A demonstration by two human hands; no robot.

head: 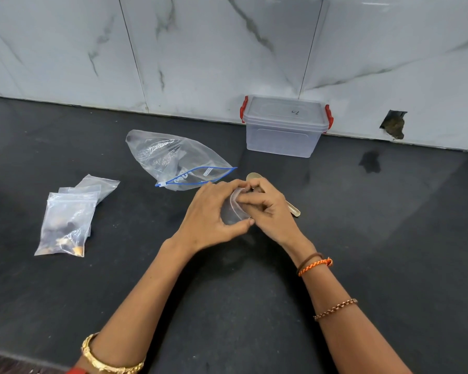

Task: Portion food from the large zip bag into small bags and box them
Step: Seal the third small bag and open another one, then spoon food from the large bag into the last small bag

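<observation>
Both hands meet over the middle of the black counter around a small clear bag (234, 209). My left hand (210, 214) grips it from the left, and my right hand (268, 206) pinches its top edge. Just behind them lies the large zip bag (173, 160) with a blue seal, its mouth open and nearly empty. To the left is a small pile of small bags (68, 220); the front one holds brown food pieces. A clear plastic box (284, 125) with red clips and its lid on stands against the wall.
A gold-coloured spoon (292, 207) lies on the counter (362, 238) under my right hand, its bowl showing behind the fingers. A dark stain marks the counter right of the box. The marble wall has a broken hole at the right.
</observation>
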